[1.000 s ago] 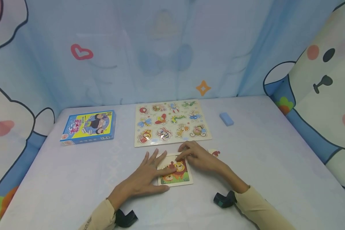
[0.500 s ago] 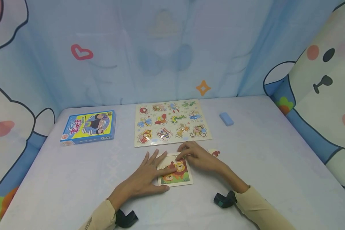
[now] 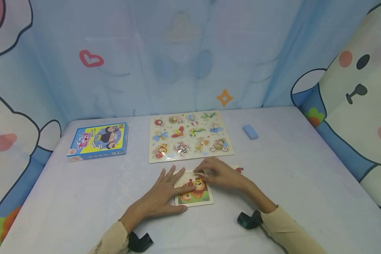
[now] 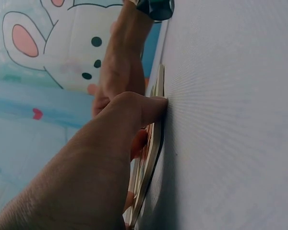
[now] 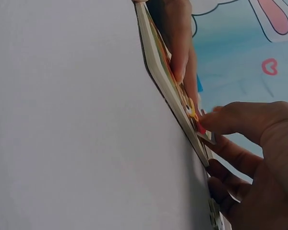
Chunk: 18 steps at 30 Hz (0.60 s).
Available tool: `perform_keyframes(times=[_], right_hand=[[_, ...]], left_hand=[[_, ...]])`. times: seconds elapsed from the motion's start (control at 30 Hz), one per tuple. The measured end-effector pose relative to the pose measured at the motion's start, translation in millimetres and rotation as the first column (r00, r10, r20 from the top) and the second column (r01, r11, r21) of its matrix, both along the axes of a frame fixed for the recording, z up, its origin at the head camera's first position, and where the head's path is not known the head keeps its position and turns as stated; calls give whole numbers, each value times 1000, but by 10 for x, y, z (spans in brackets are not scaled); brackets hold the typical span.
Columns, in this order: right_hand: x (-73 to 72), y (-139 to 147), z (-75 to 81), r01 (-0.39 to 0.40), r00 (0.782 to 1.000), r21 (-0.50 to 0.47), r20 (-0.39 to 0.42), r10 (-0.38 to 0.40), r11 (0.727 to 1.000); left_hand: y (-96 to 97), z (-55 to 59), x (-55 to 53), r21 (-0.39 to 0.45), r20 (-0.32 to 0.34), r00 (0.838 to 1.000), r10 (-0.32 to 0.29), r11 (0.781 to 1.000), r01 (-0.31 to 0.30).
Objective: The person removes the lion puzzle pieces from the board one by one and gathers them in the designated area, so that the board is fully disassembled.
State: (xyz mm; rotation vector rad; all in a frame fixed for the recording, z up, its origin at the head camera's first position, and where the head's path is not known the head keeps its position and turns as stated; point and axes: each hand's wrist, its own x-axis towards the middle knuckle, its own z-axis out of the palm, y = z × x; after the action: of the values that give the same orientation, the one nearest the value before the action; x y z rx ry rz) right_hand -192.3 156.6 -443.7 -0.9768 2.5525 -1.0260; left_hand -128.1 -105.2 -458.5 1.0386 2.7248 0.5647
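A small framed lion jigsaw puzzle lies on the table, its upper left showing a pale bare area. My left hand rests across its left side with fingers spread; the index finger lies over the picture and the thumb is at the near edge. At the puzzle's upper right corner, my right hand pinches a jigsaw piece between thumb and index finger. In the right wrist view this piece is tilted at the frame's edge, and its far part is hidden by the fingers. Another jigsaw piece lies partly hidden behind the right hand.
Behind the hands lies a large insect puzzle board. A blue and yellow box stands at the back left, and a small blue block at the back right. A printed curtain encloses the table.
My right fingers have shifted slightly at the puzzle's upper right corner, and more reddish brown shows beneath them. My left hand keeps its place on the puzzle.
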Motion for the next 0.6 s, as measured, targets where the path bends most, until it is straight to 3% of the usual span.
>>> perform_keyframes(times=[0.6], right_hand=[[-2,30,26,-25,996,56,-80,29,998]], left_hand=[[6,2,6,-3,2,1000,5,1000,-5]])
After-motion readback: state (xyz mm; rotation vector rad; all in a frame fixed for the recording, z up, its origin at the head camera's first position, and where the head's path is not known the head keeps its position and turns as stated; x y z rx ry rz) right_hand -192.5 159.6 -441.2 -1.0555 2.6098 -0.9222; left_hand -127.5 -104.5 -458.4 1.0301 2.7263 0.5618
